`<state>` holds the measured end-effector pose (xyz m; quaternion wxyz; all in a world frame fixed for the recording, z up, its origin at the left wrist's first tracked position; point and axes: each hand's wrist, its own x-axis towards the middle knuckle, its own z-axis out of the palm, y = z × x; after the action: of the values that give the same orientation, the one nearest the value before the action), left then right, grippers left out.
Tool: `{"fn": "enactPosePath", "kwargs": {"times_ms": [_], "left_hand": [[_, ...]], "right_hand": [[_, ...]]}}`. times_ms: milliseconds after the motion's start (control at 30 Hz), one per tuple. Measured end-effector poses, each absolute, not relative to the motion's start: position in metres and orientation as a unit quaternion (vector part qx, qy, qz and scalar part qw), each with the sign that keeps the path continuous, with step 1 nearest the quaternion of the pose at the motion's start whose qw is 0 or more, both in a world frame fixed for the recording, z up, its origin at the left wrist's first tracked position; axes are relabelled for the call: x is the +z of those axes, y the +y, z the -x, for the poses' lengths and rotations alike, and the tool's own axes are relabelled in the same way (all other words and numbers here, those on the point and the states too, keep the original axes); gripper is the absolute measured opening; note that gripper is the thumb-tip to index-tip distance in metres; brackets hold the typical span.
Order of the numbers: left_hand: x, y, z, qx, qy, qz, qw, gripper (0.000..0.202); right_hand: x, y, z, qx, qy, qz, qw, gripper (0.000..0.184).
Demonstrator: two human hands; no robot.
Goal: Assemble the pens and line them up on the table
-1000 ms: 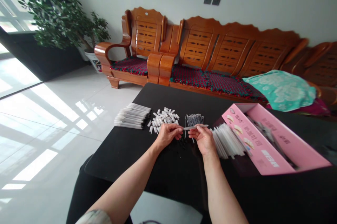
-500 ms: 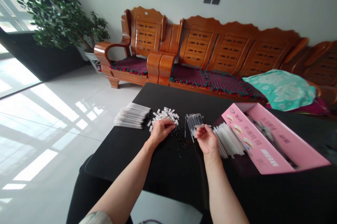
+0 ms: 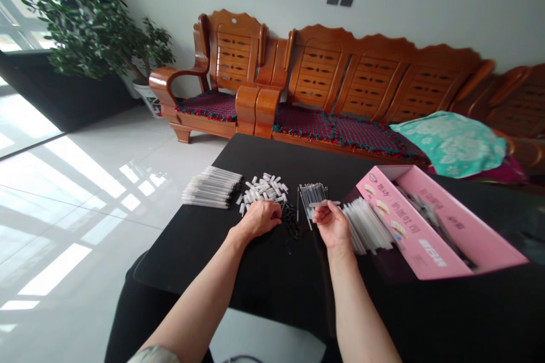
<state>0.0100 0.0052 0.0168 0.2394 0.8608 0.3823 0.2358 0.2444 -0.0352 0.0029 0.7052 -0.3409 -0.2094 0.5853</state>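
My right hand [image 3: 334, 225] is closed around a slim pale pen barrel [image 3: 318, 204], held roughly level above the refills. My left hand [image 3: 260, 218] has its fingers curled down at the edge of a heap of small black pen parts [image 3: 290, 216]; whatever its fingertips grip is hidden. Just behind that hand lies a loose pile of white pen caps [image 3: 268, 187]. Dark-tipped pen refills [image 3: 313, 192] are spread beyond my right hand. Clear, empty-looking pen barrels [image 3: 368, 226] lie in a stack to its right. Capless pens [image 3: 213, 187] are lined up at the left.
Everything lies on a black table [image 3: 191, 249]. A pink open box [image 3: 426, 238] with something grey inside stands at the right. Behind the table is a wooden sofa [image 3: 319, 67] with a turquoise cloth [image 3: 455, 144]. A potted plant [image 3: 93, 28] stands at the far left.
My left hand's fingers have curled further down toward the black parts. My right hand keeps the pen barrel in nearly the same place. The whole view has shifted slightly.
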Motion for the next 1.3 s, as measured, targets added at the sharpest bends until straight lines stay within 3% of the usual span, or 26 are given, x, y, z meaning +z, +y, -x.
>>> {"fn": "enactPosePath", "kwargs": {"times_ms": [167, 367, 533, 1300], "left_hand": [[0.019, 0.004, -0.015, 0.321, 0.371, -0.815, 0.307, 0.017], [0.010, 0.005, -0.026, 0.422, 0.347, -0.600, 0.585, 0.027], [0.002, 0.007, -0.028, 0.453, 0.310, -0.468, 0.693, 0.034], [0.008, 0.004, -0.032, 0.441, 0.319, -0.455, 0.705, 0.039]], "right_hand": [[0.001, -0.035, -0.245, 0.587, -0.212, 0.344, 0.702, 0.010], [-0.001, -0.035, -0.242, 0.587, -0.250, 0.346, 0.688, 0.012], [0.001, -0.037, -0.236, 0.576, -0.291, 0.368, 0.670, 0.017], [0.010, -0.040, -0.225, 0.563, -0.326, 0.401, 0.645, 0.023]]}}
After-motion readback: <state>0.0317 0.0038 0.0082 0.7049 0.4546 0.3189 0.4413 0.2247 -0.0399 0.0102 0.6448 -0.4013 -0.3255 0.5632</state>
